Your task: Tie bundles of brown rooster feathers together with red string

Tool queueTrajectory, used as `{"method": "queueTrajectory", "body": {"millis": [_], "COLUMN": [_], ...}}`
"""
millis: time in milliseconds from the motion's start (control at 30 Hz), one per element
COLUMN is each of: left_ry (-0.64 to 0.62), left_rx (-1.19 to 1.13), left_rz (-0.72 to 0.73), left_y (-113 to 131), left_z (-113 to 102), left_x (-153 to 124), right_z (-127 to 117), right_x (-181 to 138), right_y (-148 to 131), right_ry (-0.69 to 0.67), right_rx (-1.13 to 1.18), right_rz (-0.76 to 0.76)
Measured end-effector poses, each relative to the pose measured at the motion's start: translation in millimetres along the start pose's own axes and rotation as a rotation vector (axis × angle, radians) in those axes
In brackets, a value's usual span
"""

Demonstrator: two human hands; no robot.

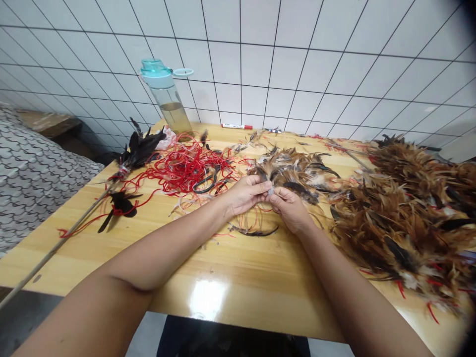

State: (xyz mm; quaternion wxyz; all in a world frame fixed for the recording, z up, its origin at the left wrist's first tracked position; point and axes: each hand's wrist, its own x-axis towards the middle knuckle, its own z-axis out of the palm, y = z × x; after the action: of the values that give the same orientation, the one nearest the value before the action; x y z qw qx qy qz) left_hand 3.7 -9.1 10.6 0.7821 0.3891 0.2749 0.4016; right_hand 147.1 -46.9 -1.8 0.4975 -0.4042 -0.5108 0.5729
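My left hand and my right hand meet over the middle of the wooden table. Both pinch the quill ends of a small bunch of brown feathers that fans away from me. The fingers of each hand are closed on the bunch. A dark curved feather lies on the table just below my hands. Thin red threads hang beneath my fingers.
A big heap of brown feathers covers the right side. A tangle of red string with scissors lies left of centre. A stick with black feathers, a water bottle and a red marker are further back.
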Motion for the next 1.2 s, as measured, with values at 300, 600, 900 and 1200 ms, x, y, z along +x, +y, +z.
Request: {"method": "queueTrajectory", "body": {"millis": [300, 600, 900, 1200], "left_ry": [0.004, 0.071, 0.039, 0.024], "left_rx": [0.010, -0.015, -0.002, 0.044], "left_rz": [0.039, 0.050, 0.025, 0.046], "left_y": [1.5, 0.7, 0.3, -0.6], "left_z": [-1.3, -0.8, 2.1, 0.7], "left_x": [1.4, 3.0, 0.4, 0.8], "right_z": [1.1, 0.0, 0.9, 0.6], "right_x": [0.4, 2.1, 2.2, 1.6], "right_y": [1.7, 4.4, 5.7, 6.3], "right_ry": [0.041, 0.051, 0.083, 0.053], "right_rx": [-0.036, -0.004, -0.061, -0.098], "right_rz": [-0.004, -0.007, -0.027, -0.042]}}
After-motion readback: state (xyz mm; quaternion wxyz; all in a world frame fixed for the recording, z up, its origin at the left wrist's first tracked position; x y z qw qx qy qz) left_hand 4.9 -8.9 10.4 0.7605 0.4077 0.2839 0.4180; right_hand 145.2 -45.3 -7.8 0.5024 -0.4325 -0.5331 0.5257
